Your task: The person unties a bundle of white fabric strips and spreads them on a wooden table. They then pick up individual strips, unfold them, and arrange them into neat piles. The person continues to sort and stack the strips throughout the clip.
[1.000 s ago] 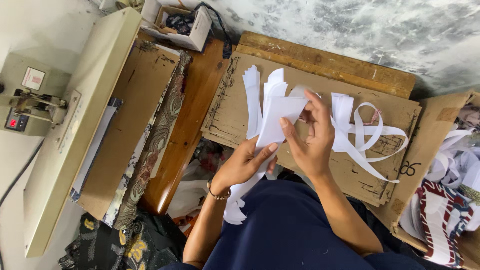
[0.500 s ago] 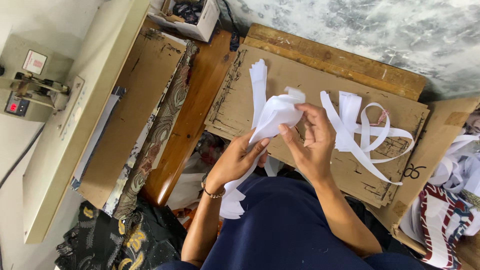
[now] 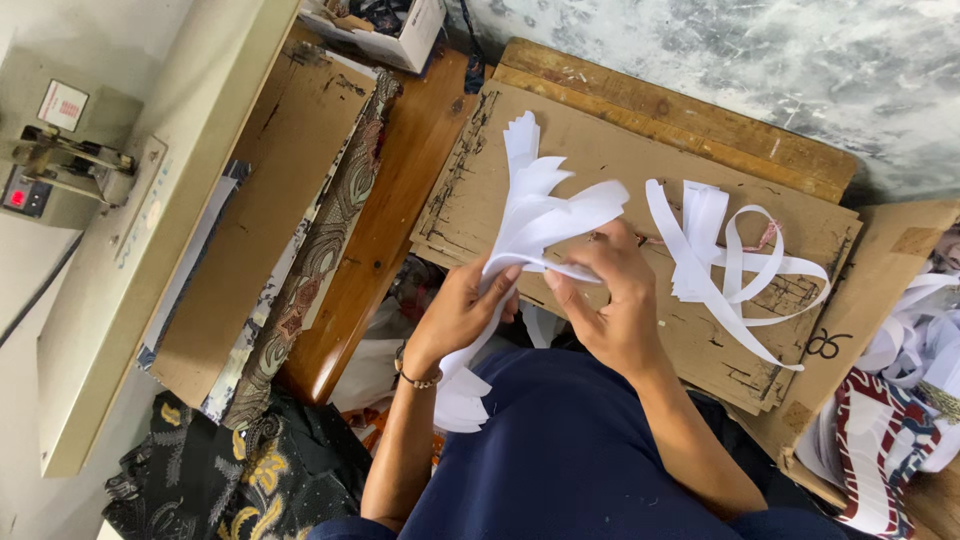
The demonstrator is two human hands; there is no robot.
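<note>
My left hand and my right hand both grip a bunch of long white paper strips just above my lap. The strips fan out upward over a scored cardboard sheet, and their lower ends hang down past my left wrist to my dark blue garment. A second loose pile of white strips, some curled into loops, lies on the cardboard to the right of my right hand.
The cardboard rests on a wooden board. A grey machine with a red switch stands at the left beside a long beige table. Patterned fabric lies along a wooden plank. More strips and red-striped fabric sit at right.
Both hands have lowered toward my lap with the bunch of strips. The strips' upper ends have spread out and bent to the right.
</note>
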